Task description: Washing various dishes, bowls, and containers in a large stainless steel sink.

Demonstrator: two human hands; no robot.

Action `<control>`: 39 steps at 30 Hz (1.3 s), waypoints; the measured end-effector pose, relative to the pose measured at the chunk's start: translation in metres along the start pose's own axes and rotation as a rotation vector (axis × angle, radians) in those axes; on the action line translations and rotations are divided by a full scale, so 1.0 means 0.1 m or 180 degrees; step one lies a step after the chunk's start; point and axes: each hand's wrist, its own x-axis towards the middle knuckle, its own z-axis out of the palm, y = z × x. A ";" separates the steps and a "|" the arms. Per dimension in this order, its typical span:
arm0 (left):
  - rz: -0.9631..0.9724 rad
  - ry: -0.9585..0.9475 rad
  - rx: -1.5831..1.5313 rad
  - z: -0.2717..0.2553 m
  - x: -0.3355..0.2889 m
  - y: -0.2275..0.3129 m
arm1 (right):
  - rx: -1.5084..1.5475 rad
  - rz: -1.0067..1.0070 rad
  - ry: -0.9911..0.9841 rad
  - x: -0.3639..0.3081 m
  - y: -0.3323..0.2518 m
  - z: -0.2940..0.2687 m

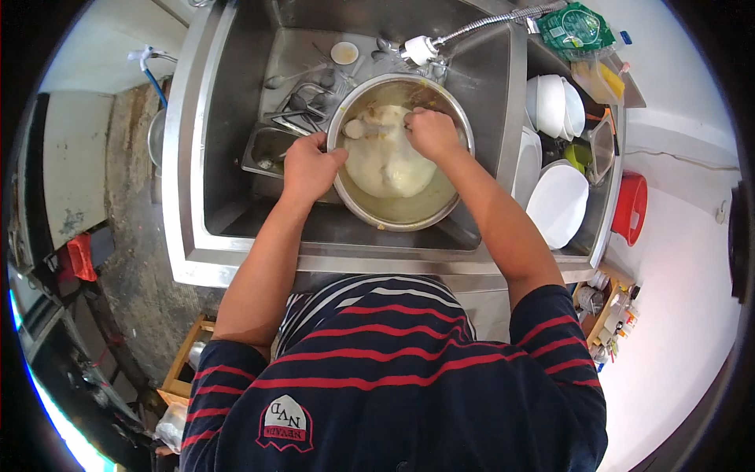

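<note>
A large round steel bowl (399, 226) rests in the sink, with a pale, cloudy yellowish mass inside and brownish bits along its far wall. My left hand (308, 167) grips the bowl's left rim, thumb over the edge and fingers outside. Over the right part of the bowl my right hand (432, 135) is closed round the handle of a spoon (356, 128). The spoon's head points left, near the inner left wall. Part of its handle is hidden by my fingers.
Several spoons and forks (318, 98) lie behind the bowl beside a small white cup (344, 53). A small steel tray (271, 151) is at left. The flexible hose faucet (421, 50) hangs over the far side. White dishes (558, 204) fill the right compartment.
</note>
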 end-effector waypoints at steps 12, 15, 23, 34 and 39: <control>-0.0153 -0.0220 -0.0132 0.06 0.11 -0.16 | -0.0053 -0.0423 -0.0884 -0.13 0.02 -0.15; -0.0226 -0.0216 -0.0338 0.06 0.11 -0.15 | 0.0260 -0.0581 -0.0407 -0.27 0.04 -0.24; -0.0384 -0.0022 -0.0255 0.01 0.11 -0.12 | 0.1702 0.0402 0.0427 -0.66 0.15 -0.78; -0.0550 0.0304 -0.0784 -0.04 0.20 -0.16 | 0.4184 0.2391 0.2235 -0.40 0.74 -0.97; -0.0528 0.0238 -0.1067 -0.04 0.18 -0.07 | 0.3945 0.2554 0.2192 -0.07 0.80 -0.70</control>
